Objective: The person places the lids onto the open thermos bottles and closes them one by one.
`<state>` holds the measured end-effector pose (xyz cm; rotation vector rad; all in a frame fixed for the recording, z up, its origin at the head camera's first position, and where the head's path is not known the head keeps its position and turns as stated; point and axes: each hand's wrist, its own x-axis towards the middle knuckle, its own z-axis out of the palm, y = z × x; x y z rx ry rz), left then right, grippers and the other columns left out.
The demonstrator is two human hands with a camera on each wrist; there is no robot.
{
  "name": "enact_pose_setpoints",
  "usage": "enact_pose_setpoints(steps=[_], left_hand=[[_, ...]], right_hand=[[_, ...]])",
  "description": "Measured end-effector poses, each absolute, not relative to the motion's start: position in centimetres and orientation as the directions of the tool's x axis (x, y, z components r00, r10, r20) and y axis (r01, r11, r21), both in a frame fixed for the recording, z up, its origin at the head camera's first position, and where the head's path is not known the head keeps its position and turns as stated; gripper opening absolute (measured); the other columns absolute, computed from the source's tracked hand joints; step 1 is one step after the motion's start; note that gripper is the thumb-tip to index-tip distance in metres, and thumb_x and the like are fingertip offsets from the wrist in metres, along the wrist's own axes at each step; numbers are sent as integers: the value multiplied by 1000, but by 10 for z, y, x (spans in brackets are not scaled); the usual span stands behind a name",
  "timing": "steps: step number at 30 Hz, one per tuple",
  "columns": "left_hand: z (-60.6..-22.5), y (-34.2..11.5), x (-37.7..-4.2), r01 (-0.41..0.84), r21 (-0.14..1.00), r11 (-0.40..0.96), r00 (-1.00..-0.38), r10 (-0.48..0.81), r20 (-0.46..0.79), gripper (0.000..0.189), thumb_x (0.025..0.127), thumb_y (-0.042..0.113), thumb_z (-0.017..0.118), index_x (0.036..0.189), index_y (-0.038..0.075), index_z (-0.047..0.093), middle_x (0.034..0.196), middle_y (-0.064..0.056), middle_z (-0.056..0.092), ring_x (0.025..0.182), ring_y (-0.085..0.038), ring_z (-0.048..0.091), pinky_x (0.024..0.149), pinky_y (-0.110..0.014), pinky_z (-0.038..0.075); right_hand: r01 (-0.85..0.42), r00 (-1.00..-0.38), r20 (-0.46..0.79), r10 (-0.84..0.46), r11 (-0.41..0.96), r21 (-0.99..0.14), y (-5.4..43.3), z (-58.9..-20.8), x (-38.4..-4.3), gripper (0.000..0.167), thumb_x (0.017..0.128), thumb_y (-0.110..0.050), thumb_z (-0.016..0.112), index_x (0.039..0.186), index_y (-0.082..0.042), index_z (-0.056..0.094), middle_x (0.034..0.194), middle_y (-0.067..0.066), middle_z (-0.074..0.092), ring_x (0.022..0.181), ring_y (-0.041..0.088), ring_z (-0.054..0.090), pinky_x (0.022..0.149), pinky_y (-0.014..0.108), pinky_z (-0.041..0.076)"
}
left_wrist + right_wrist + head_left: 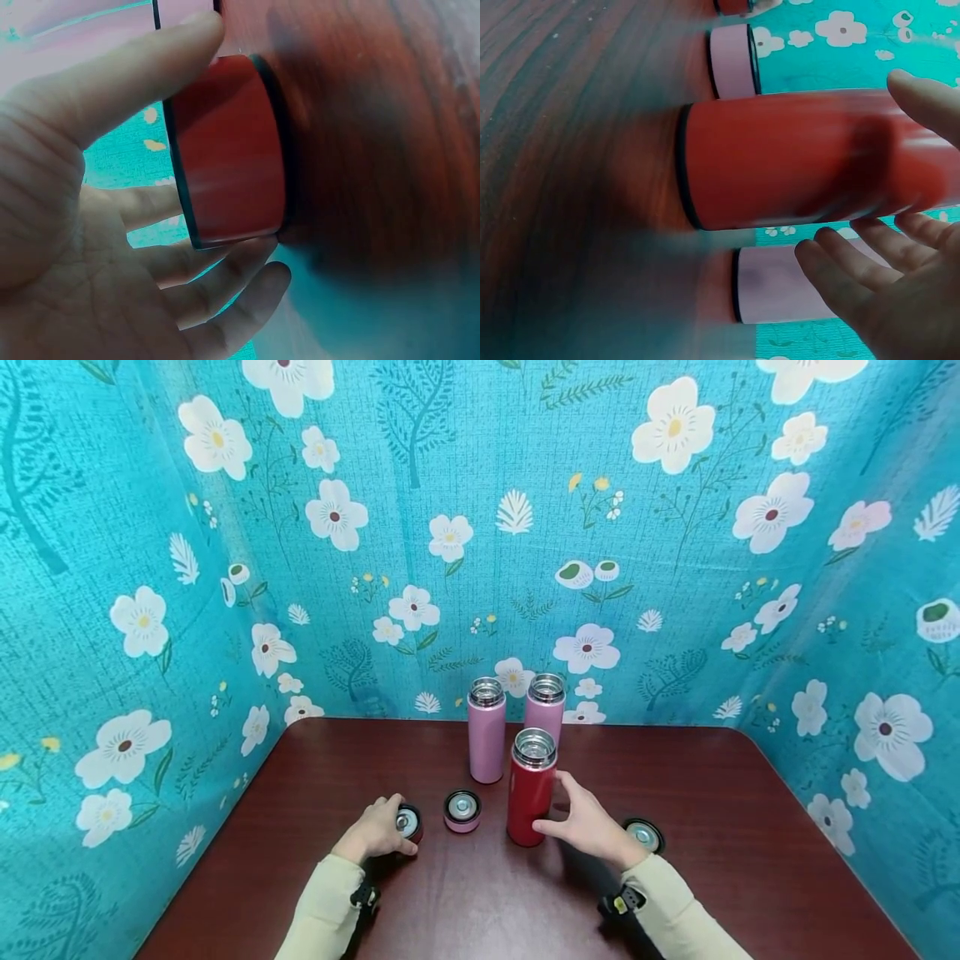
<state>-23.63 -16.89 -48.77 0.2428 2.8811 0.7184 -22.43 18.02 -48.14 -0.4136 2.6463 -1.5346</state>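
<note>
A red steel flask [530,802] stands upright without its lid, its silver mouth facing up. My right hand [592,822] is around its right side, thumb in front; in the right wrist view the fingers [855,259] are fairly straight, just beside the red wall. My left hand [378,831] is around a red lid [229,154] lying on the table with its inner side up. Its thumb and spread fingers lie on opposite sides of the lid; how firmly they touch is unclear. A pink lid [462,811] lies between the red lid and the flask.
Two pink flasks, one at the left [487,735] and one at the right [546,706], stand lidless behind the red one. Another lid [643,836] lies beyond my right wrist. The dark wooden table [480,910] meets blue flowered cloth [450,568] at its back and sides.
</note>
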Motion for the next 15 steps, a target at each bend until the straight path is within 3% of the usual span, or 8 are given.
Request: enact_pose_setpoints(steps=[6,15], left_hand=[[-489,-170,-235,128,472,872,-977,193,-93,72,57,20,90,117,4,53,97,-12,52,96,-34,51,80,-47,45],[-492,-172,-238,167,454,875,-976,213,-52,65,60,21,88,112,4,54,94,-9,54,89,-29,55,79,-45,45]], right_hand=[[-203,-960,84,-266,459,-865,177,-487,-228,76,74,-29,81,134,-17,38,125,4,53,110,28,56,85,42,51],[-167,-971,72,-229,431,-887,169,-490,-232,75,70,-30,84,131,-18,41,121,3,56,109,26,56,83,43,51]])
